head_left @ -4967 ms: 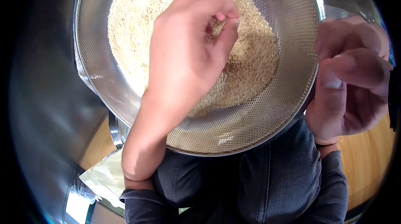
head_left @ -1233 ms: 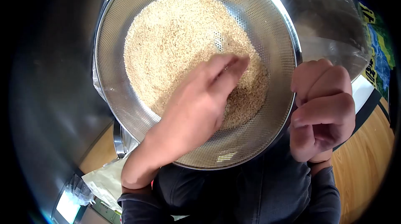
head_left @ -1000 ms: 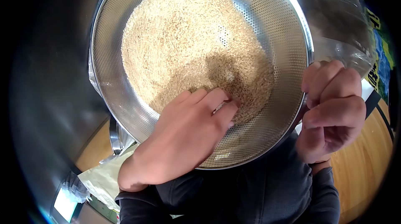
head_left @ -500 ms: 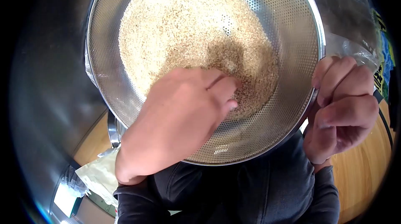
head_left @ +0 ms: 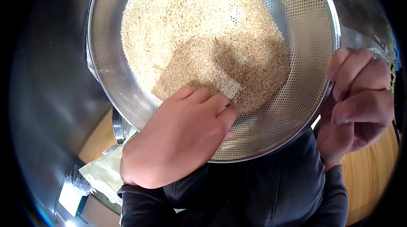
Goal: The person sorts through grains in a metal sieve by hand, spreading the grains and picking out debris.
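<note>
A large perforated metal colander [head_left: 311,28] tilts in front of me, with a broad heap of small tan, rice-like grains [head_left: 169,23] inside. My left hand [head_left: 178,134] is palm down over its near side, fingers curled at the edge of the heap. The fingertips are hidden, so what they pinch, if anything, does not show; a thin glint shows between two fingers. At the right rim, my right hand [head_left: 360,95] is closed, its fingertips on the colander's edge. A perforated bare spot shows through the grains near the heap's upper right.
Below the colander are my dark-clothed legs [head_left: 254,189]. Wooden surface [head_left: 364,184] shows at lower right. A pale crumpled sheet or bag [head_left: 104,174] lies at lower left, beside a shiny metal piece [head_left: 118,127]. Clear plastic [head_left: 360,40] lies behind my right hand.
My left hand has drawn back toward me, baring a furrow and a paler ridge in the grains. The colander's right rim and my right hand have shifted slightly right.
</note>
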Demonstrator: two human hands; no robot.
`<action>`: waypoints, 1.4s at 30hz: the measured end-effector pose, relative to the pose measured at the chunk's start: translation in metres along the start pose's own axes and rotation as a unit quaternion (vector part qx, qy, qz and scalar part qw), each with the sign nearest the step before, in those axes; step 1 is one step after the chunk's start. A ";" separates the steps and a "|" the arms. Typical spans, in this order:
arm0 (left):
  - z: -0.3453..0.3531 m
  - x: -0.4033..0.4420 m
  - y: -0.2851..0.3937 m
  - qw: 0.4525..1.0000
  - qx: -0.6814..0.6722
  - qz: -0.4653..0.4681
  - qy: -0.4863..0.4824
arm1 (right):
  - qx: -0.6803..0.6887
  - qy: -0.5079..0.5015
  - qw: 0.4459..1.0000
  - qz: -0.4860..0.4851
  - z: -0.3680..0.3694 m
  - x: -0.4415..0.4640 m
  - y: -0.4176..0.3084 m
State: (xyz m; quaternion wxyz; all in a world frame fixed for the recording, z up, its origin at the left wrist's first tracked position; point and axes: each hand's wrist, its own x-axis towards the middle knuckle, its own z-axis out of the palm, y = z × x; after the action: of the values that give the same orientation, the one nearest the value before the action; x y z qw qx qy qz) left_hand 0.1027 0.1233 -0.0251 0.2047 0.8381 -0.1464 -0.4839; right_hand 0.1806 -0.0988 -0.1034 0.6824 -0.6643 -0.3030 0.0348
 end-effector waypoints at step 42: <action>0.028 0.022 0.009 0.978 0.054 0.046 0.195 | 0.038 0.000 0.999 0.011 -0.019 -0.011 -0.008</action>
State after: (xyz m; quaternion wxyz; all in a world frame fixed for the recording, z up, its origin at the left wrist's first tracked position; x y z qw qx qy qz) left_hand 0.0881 0.0999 -0.0494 0.2059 0.9185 -0.1683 -0.2927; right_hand 0.1779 -0.1217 -0.0987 0.7065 -0.6413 -0.2942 0.0543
